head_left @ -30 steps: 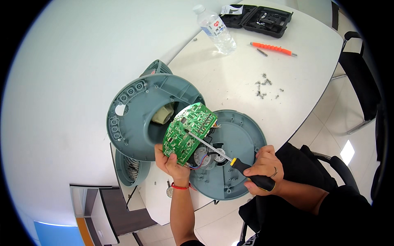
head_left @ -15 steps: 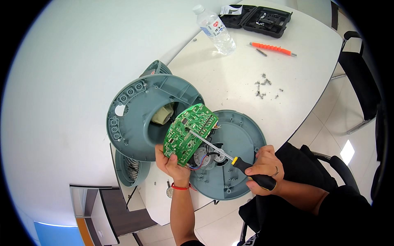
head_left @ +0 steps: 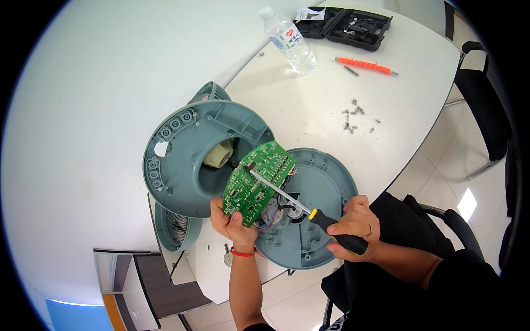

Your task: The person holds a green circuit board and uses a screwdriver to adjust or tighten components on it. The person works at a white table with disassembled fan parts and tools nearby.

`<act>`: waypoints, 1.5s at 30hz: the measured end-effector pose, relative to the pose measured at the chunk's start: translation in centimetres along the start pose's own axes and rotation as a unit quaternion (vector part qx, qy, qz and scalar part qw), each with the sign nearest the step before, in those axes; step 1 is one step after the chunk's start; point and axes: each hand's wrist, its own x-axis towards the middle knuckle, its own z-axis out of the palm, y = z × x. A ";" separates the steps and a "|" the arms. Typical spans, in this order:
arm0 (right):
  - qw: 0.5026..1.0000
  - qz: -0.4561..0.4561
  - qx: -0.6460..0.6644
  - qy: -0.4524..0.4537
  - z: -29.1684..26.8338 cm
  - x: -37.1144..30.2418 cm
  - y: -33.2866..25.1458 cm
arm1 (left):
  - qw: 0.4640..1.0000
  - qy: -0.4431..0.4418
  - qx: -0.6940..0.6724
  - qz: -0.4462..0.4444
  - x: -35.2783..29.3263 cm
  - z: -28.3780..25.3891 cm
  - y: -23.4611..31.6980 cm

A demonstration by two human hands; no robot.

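My left hand (head_left: 234, 225) is closed on the lower edge of a green circuit board (head_left: 258, 182), tilted with its soldered components facing up. In my right hand (head_left: 355, 227) is a screwdriver (head_left: 320, 219) with a black and yellow handle. Its metal shaft slants up to the left, and the tip is at the board's face near a dark chip. Beneath the board lies a round grey-green plastic base (head_left: 326, 182) with red, blue and black wires near its middle. A matching round housing (head_left: 193, 190) leans at the left, with a central opening and several button holes.
Loose screws (head_left: 353, 116) lie scattered on the white table (head_left: 408, 94). Farther back are an orange flexible shaft (head_left: 367, 65), a water bottle (head_left: 292, 44) and an open black tool case (head_left: 359, 27). Black chairs (head_left: 480, 105) stand beyond the table's right edge.
The circuit board has shifted slightly right and down in my left hand. The screwdriver tip has moved a little up and left across its face.
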 end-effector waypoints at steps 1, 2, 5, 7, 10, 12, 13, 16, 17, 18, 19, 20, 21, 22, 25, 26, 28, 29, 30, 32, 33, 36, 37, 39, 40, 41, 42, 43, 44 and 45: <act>1.000 0.001 0.000 0.003 0.0 0.0 0.0 | 1.000 -0.007 -0.006 0.002 0.0 -0.1 -0.1; 1.000 0.000 0.000 0.005 0.1 0.0 0.0 | 1.000 -0.006 -0.003 0.002 0.0 -0.2 -0.1; 1.000 -0.001 -0.003 0.011 0.2 -0.1 0.0 | 1.000 -0.004 0.002 0.002 -0.1 -0.1 0.0; 1.000 0.000 -0.005 0.012 0.2 -0.2 0.1 | 1.000 -0.006 0.000 -0.001 0.0 0.1 0.2; 0.999 0.003 0.001 0.033 0.4 -0.6 0.2 | 1.000 -0.005 0.008 0.005 0.0 0.1 0.3; 0.999 0.004 0.004 0.033 0.5 -0.8 0.4 | 1.000 -0.012 0.004 0.005 -0.1 -0.1 0.3; 0.999 0.005 0.006 0.034 0.5 -0.9 0.4 | 1.000 -0.015 0.002 0.006 -0.2 -0.1 0.4; 0.999 0.007 0.033 0.039 0.4 -0.8 0.5 | 1.000 -0.014 -0.010 -0.001 -0.2 0.3 0.4; 0.998 -0.001 0.045 0.047 0.4 -0.8 0.5 | 1.000 -0.013 -0.006 0.000 -0.2 0.3 0.4; 0.997 -0.008 0.057 0.055 0.3 -0.9 0.6 | 1.000 -0.011 -0.002 0.001 -0.1 0.3 0.5; 0.996 -0.016 0.068 0.063 0.4 -0.9 0.6 | 1.000 -0.010 0.002 0.001 -0.1 0.3 0.5; 0.994 -0.020 0.075 0.071 0.4 -1.0 0.7 | 1.000 -0.008 -0.004 -0.004 0.0 0.3 0.4; 0.993 -0.025 0.081 0.079 0.5 -1.0 0.7 | 1.000 -0.007 -0.010 -0.009 0.0 0.2 0.3; 0.992 -0.029 0.087 0.087 0.6 -1.0 0.7 | 1.000 -0.006 -0.016 -0.015 0.0 0.2 0.3; 0.992 -0.031 0.087 0.082 0.6 -0.8 0.7 | 1.000 -0.008 -0.014 -0.011 0.1 0.0 0.3; 0.990 -0.029 0.099 0.094 0.7 -0.9 0.8 | 1.000 -0.007 -0.016 -0.013 0.1 0.0 0.2; 0.985 -0.025 0.122 0.118 0.8 -1.2 1.0 | 1.000 -0.006 -0.021 -0.018 0.1 0.1 0.1; 0.985 -0.025 0.123 0.120 0.8 -1.2 0.9 | 1.000 -0.005 -0.024 -0.019 0.1 0.0 0.0; 0.984 -0.026 0.124 0.122 0.9 -1.1 0.9 | 0.999 -0.004 -0.026 -0.020 0.1 -0.1 -0.1; 0.984 -0.025 0.130 0.123 0.8 -1.0 0.8 | 0.999 -0.002 -0.029 -0.021 0.1 -0.2 -0.2; 0.983 -0.025 0.133 0.122 0.8 -0.9 0.8 | 0.999 -0.002 -0.030 -0.021 0.1 -0.2 -0.2; 0.984 -0.020 0.135 0.117 0.7 -1.0 0.8 | 0.999 -0.001 -0.029 -0.018 0.2 -0.4 -0.5; 0.984 -0.019 0.134 0.115 0.7 -1.0 0.9 | 0.999 -0.001 -0.028 -0.017 0.3 -0.4 -0.6; 0.984 -0.018 0.135 0.115 0.7 -1.0 0.9 | 0.999 0.013 -0.035 -0.032 0.3 -0.1 -0.5; 0.984 -0.018 0.136 0.115 0.7 -1.0 0.9 | 0.998 0.020 -0.039 -0.039 0.2 0.1 -0.5; 0.984 -0.019 0.140 0.113 0.7 -1.0 0.9 | 0.997 0.020 -0.048 -0.052 0.3 0.0 -0.6; 0.983 -0.019 0.144 0.111 0.6 -1.0 0.9 | 0.996 0.021 -0.057 -0.066 0.3 -0.2 -0.7; 0.983 -0.019 0.147 0.110 0.6 -1.0 1.0 | 0.994 0.021 -0.067 -0.079 0.3 -0.3 -0.8; 0.983 -0.017 0.147 0.108 0.5 -1.1 1.0 | 0.994 0.020 -0.069 -0.080 0.3 -0.4 -0.8; 0.983 -0.015 0.146 0.106 0.5 -1.1 1.0 | 0.994 0.020 -0.072 -0.082 0.3 -0.4 -0.9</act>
